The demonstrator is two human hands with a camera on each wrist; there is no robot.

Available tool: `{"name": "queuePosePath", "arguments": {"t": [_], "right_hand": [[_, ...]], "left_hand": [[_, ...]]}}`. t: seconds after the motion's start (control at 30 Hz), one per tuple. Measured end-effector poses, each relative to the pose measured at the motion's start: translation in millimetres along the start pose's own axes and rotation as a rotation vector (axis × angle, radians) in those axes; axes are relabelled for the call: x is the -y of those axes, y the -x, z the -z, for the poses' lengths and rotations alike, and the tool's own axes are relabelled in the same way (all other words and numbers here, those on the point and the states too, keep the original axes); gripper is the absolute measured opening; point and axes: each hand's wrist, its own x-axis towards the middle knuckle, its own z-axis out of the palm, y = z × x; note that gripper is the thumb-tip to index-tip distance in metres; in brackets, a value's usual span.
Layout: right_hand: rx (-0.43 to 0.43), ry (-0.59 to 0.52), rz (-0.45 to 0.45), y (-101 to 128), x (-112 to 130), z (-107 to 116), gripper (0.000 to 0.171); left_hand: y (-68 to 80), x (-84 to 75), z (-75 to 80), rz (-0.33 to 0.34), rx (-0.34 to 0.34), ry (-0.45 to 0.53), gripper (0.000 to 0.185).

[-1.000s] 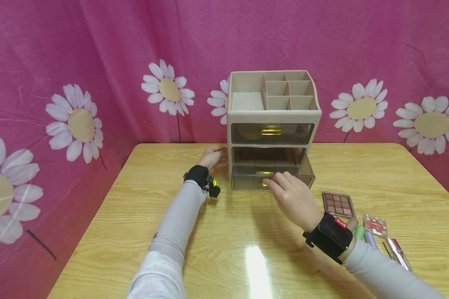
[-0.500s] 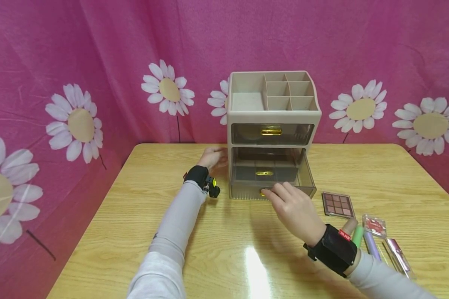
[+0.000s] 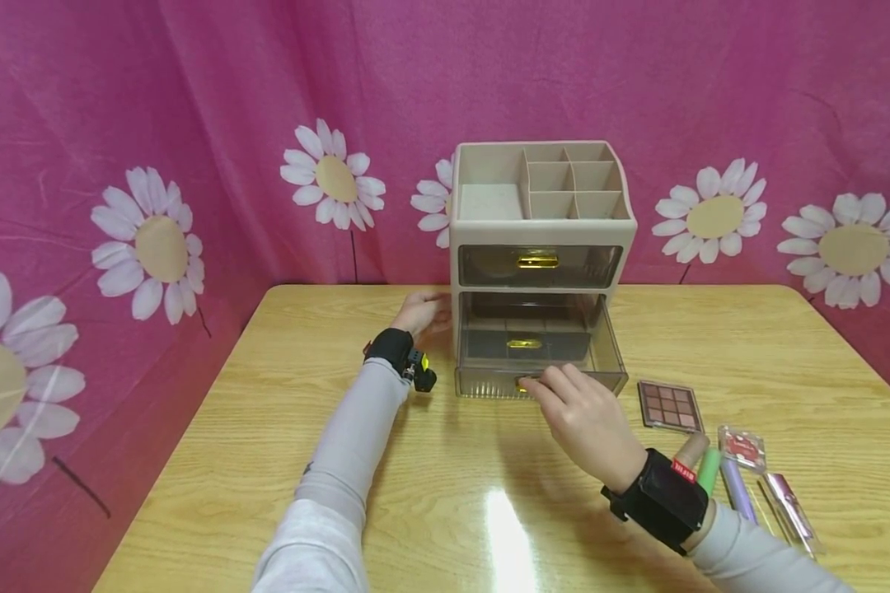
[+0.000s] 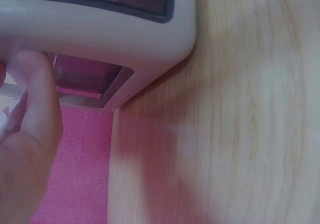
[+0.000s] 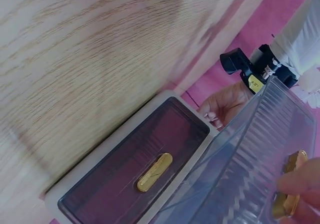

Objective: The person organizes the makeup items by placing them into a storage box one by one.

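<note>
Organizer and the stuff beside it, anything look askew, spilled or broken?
Nothing looks spilled or broken. The middle drawer juts out, but the right hand grips its handle, so that isn't odd. Only the loose makeup, lying at mixed angles, looks a little untidy.

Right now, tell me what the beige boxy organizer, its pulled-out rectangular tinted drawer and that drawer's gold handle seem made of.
Beige organizer: satin, probably plastic, given its rounded moulded edges.
Tinted drawer: glossy, likely plastic; ribbed and transparent.
Gold handle: shiny reflections suggest metal or plated plastic.
</note>
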Motion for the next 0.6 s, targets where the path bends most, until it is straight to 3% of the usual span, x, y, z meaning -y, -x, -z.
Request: {"name": "queuePosePath", "arguments": {"t": [0.17,0.33,0.47,0.6], "right_hand": [[0.025,-0.021,0.011,-2.9,-0.8,6.4,0.021],[0.119,-0.109,-0.023,-12.2,-4.0,28.6,0.015],[0.182,-0.212,-0.119,-18.6,-14.4,53.4,0.018],[0.174,-0.235,-0.253,-20.2,-34.7,77.8,0.018]], "left_hand": [[-5.3,2.0,0.0,0.006,-0.001,0.004,0.040],[-4.8,1.9,0.3,0.006,-0.001,0.000,0.040],[-1.6,0.8,0.4,0.008,0.003,0.007,0.041],[-1.1,0.7,0.3,0.003,0.002,0.016,0.041]]}}
